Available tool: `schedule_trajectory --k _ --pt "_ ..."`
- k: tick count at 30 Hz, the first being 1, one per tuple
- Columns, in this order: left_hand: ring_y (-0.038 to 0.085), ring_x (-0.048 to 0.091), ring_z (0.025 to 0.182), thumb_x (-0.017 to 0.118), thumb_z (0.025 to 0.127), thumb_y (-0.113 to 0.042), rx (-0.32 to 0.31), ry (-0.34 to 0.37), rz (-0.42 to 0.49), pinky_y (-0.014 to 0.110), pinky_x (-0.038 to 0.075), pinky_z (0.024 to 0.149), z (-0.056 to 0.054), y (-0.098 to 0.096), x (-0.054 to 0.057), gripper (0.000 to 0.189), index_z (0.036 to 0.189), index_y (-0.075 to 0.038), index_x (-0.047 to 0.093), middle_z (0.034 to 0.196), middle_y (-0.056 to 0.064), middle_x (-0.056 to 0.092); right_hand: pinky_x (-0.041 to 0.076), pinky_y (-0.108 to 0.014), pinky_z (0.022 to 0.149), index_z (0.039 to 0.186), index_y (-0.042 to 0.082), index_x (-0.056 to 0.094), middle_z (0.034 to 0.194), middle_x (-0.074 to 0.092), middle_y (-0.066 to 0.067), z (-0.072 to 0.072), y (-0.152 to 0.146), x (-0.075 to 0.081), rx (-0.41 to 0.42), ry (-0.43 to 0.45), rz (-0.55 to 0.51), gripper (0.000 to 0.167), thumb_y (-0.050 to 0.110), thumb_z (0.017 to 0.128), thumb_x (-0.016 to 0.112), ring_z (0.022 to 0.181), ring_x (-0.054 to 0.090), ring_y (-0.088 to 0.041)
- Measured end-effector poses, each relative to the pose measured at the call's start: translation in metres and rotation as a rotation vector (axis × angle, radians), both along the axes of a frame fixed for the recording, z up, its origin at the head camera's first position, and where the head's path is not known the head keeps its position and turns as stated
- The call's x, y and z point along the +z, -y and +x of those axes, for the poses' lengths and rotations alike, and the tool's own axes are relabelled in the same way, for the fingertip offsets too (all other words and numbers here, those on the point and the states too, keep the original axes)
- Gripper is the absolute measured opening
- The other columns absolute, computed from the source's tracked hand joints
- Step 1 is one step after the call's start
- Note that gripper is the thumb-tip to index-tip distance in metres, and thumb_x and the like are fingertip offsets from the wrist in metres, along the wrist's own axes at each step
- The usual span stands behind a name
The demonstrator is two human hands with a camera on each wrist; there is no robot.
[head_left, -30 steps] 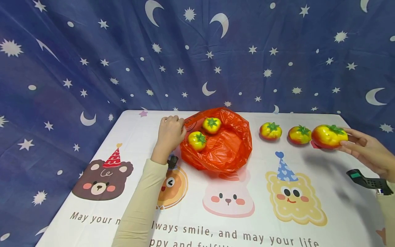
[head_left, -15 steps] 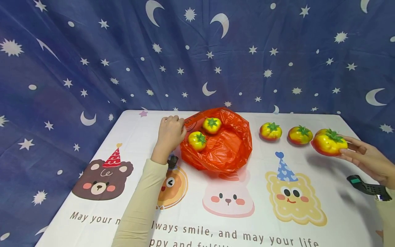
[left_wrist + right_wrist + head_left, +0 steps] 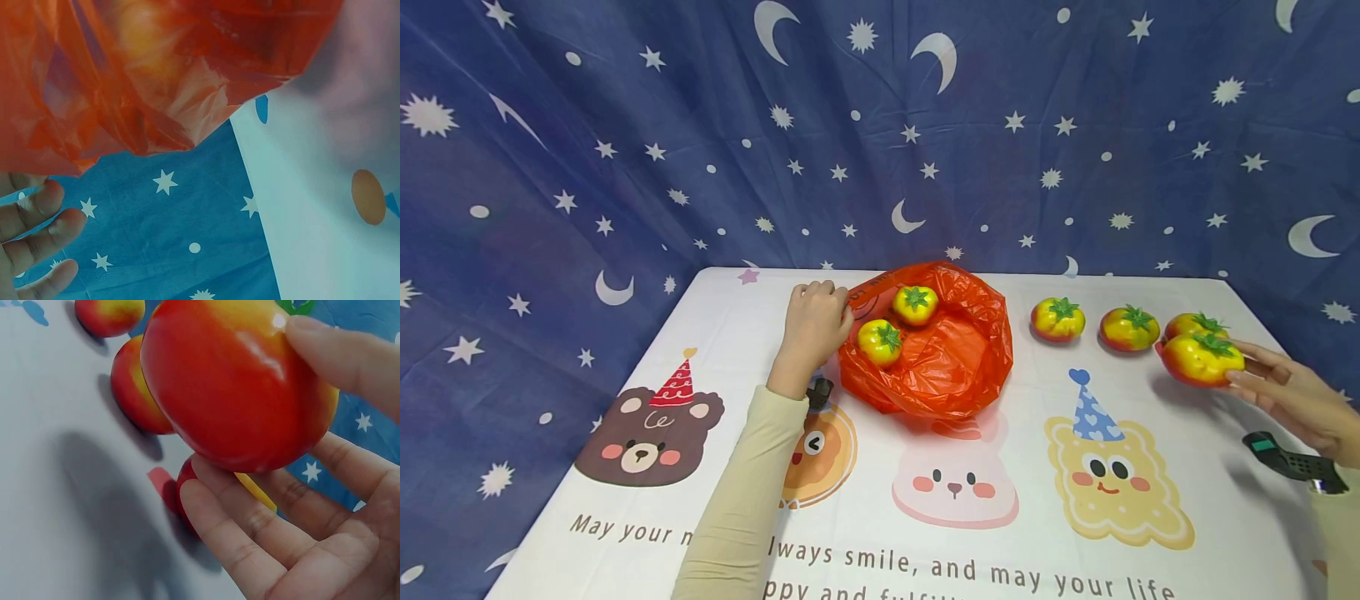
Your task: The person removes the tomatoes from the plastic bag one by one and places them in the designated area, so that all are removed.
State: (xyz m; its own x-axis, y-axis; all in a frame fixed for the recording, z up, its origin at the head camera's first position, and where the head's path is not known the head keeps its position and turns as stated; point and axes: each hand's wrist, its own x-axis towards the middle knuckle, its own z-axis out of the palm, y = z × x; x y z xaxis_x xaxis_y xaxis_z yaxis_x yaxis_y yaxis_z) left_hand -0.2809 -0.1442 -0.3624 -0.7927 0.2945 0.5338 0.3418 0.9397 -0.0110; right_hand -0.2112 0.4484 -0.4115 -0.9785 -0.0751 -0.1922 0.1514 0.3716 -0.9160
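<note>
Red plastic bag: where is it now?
In the head view, the red plastic bag sits on the white tablecloth, right of the left hand and beyond the printed rabbit.

White-clothed table (image 3: 730, 325) now! Shows off printed bear face (image 3: 642, 457), rabbit face (image 3: 955, 492), biscuit face (image 3: 1123, 492), brown lettering (image 3: 973, 562) along near side. Carries red bag (image 3: 966, 367) towards back, open at top. And over on right, in row, red and yellow all: near-bag fruit (image 3: 1057, 321), middle fruit (image 3: 1129, 329), partly hidden far-right fruit (image 3: 1186, 324).

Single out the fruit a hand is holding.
The raised fruit, gripped by the right hand; three other fruits sit on the table, two more are inside the red bag.
</note>
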Motion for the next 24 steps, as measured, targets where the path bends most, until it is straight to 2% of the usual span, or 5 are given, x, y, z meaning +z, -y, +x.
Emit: schedule_trajectory --k 8,11,14,18,24 --pt "0.03 0.061 0.077 0.057 0.085 -0.016 0.006 0.02 -0.002 0.045 0.045 0.083 0.0 0.0 0.0 0.017 0.084 -0.003 0.067 0.08 0.013 0.065 0.049 -0.007 0.069 0.147 0.033 0.012 0.105 0.033 0.027 -0.002 -0.009 -0.014 -0.012 0.014 -0.084 0.066 0.014 0.096 0.049 0.081 0.048 0.017" --pt "0.03 0.061 0.078 0.057 0.086 -0.016 0.008 0.025 -0.001 0.045 0.045 0.084 0.0 0.0 0.0 0.017 0.086 -0.003 0.067 0.081 0.013 0.065 0.048 -0.007 0.068 0.151 0.024 -0.001 0.104 0.033 0.028 -0.002 -0.01 -0.016 -0.011 0.026 -0.069 0.074 0.015 0.097 0.048 0.08 0.048 0.019" --pt "0.03 0.061 0.078 0.057 0.085 -0.017 0.008 0.025 0.001 0.045 0.045 0.084 0.0 0.0 0.0 0.017 0.086 -0.003 0.067 0.082 0.013 0.065 0.048 -0.006 0.068 0.151 0.021 -0.004 0.104 0.032 0.03 -0.001 -0.01 -0.018 -0.002 0.023 -0.025 0.074 0.017 0.097 0.047 0.081 0.047 0.02" --pt "0.03 0.061 0.078 0.058 0.085 -0.017 0.009 0.024 0.0 0.045 0.046 0.084 0.0 0.0 0.0 0.017 0.086 -0.003 0.067 0.082 0.013 0.066 0.048 -0.006 0.069 0.144 0.039 0.015 0.104 0.034 0.031 -0.001 -0.012 -0.022 0.016 0.008 0.013 0.06 0.018 0.098 0.047 0.083 0.047 0.019" --pt "0.03 0.061 0.078 0.058 0.085 -0.017 0.011 0.027 -0.003 0.045 0.046 0.084 0.0 0.0 0.0 0.017 0.087 -0.003 0.068 0.082 0.013 0.066 0.049 -0.007 0.069 0.131 0.043 0.028 0.103 0.037 0.031 -0.002 -0.015 -0.03 0.033 0.024 -0.015 0.047 0.016 0.098 0.046 0.087 0.048 0.02"
